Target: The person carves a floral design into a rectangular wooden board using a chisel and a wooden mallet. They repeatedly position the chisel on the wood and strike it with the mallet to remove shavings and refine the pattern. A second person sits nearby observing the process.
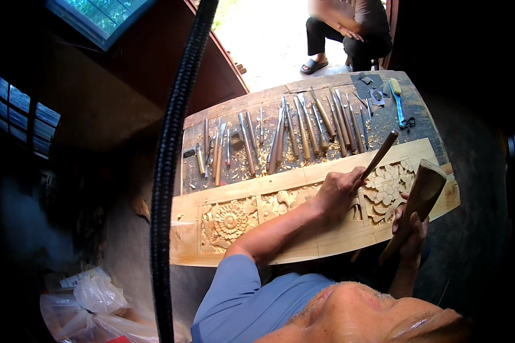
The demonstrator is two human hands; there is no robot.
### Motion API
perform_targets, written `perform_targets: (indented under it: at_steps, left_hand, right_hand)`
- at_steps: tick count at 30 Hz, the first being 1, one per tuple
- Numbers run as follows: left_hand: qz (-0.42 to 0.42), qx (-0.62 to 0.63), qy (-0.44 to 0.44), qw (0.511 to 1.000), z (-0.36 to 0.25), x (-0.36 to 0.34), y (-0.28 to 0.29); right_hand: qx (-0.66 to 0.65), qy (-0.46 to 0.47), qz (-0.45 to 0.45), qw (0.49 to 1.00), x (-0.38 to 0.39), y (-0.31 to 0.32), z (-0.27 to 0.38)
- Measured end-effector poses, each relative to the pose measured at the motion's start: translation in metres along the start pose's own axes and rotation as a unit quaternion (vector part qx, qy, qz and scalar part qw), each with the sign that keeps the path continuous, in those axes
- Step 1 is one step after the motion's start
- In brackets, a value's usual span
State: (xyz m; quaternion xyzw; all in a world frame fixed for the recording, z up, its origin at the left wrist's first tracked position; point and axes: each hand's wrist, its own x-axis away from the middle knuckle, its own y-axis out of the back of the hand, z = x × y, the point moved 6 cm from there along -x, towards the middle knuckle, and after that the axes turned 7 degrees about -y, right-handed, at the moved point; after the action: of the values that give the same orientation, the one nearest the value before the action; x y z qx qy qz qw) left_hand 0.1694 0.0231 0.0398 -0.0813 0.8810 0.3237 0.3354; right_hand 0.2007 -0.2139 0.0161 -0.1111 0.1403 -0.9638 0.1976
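Observation:
My left hand is closed around a wood chisel, its dark handle slanting up to the right. The blade end is hidden beneath the hand, over the carved part of a pale wooden board. In my right hand is a wooden mallet, a thick club-like piece held upright and tilted, just off the board's near right side. Floral relief fills framed panels along the board: a round many-petalled flower at left and a broad open flower at right. My left forearm lies across the middle panels and partly covers them.
Behind the board, several carving chisels lie in a row on the worn workbench among shavings. A small hammer is at left, a blue brush at far right. Another person sits beyond the bench. Plastic bags sit lower left.

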Motion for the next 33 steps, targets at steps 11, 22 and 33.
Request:
perform_targets:
  at_steps: [11, 22, 33]
  left_hand:
    - [0.029, -0.009, 0.032, 0.999, 0.001, 0.004, -0.006]
    - [0.046, -0.019, 0.005, 0.999, 0.003, 0.008, -0.014]
    - [0.028, -0.026, 0.005, 0.999, 0.003, 0.006, -0.013]
  right_hand:
    - [-0.016, 0.0, -0.003, 1.0, 0.0, -0.003, 0.003]
    - [-0.024, -0.001, -0.018, 1.0, 0.005, -0.004, 0.008]
    - [-0.031, 0.009, 0.014, 0.999, 0.005, -0.009, 0.013]
